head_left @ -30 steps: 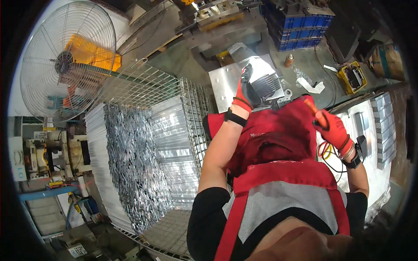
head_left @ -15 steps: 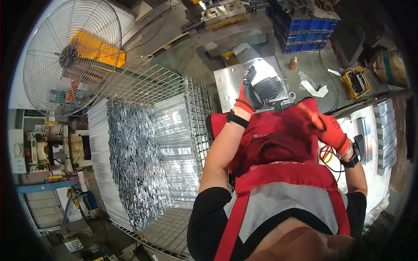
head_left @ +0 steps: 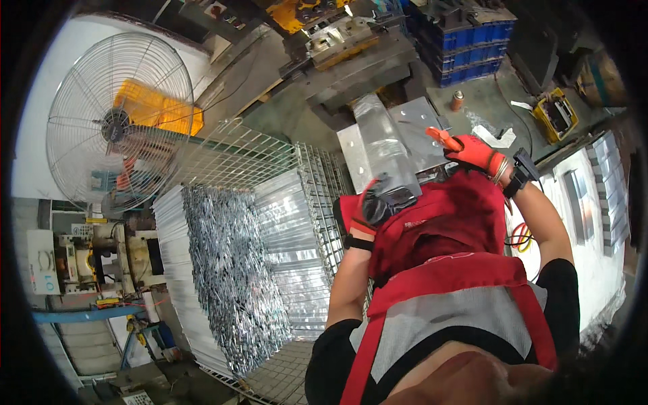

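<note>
My left hand (head_left: 375, 206), in a red glove with dark fingers, is closed around the near end of a stack of shiny metal strips (head_left: 388, 145). The stack slants away from me across a flat metal plate (head_left: 352, 150), its near end close to my red apron (head_left: 439, 226). To the right of the stack, my right hand (head_left: 478, 154), also gloved in red, is closed on an orange-handled tool (head_left: 442, 138) that points left over a second metal plate (head_left: 422, 125). The tool's working end is too thin to make out.
On my left stands a wire cage (head_left: 320, 196) filled with metal strips (head_left: 236, 270), with a large fan (head_left: 118, 125) behind it. Blue crates (head_left: 476, 47), a small can (head_left: 457, 100), crumpled white paper (head_left: 496, 137) and a yellow bin (head_left: 557, 116) sit at the far right.
My left hand has come back toward my body, and the stack's near end has swung nearer to the apron. The right hand has moved forward and left with the orange-handled tool.
</note>
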A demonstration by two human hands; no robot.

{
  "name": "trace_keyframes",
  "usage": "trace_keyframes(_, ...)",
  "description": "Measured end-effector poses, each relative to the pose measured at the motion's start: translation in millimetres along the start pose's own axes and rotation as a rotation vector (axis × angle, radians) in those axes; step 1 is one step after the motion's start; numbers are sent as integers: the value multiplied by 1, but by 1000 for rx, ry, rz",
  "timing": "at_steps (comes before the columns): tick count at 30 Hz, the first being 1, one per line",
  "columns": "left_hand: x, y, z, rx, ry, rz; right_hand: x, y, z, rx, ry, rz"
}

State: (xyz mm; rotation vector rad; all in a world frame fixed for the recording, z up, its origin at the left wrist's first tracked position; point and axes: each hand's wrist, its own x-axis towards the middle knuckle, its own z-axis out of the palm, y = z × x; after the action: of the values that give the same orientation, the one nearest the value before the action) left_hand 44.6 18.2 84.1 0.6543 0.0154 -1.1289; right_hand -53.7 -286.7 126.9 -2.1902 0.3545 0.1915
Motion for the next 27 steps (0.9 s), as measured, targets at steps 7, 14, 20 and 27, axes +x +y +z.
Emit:
trace_keyframes(7, 4, 15, 32, 1791, 941, 42, -56, -43, 5, -371, -7, -333)
trace_keyframes(14, 4, -7, 20, 1784, 917, -82, 4, -34, 14, -467, 12, -288)
trace_keyframes(20, -15, -61, -32, 1575, 997, 543, 44, -50, 8, -532, 157, -158)
trace_keyframes(27, -11, -73, -63, 1266, 898, 801, -46, -91, 36, -553, -304, -442)
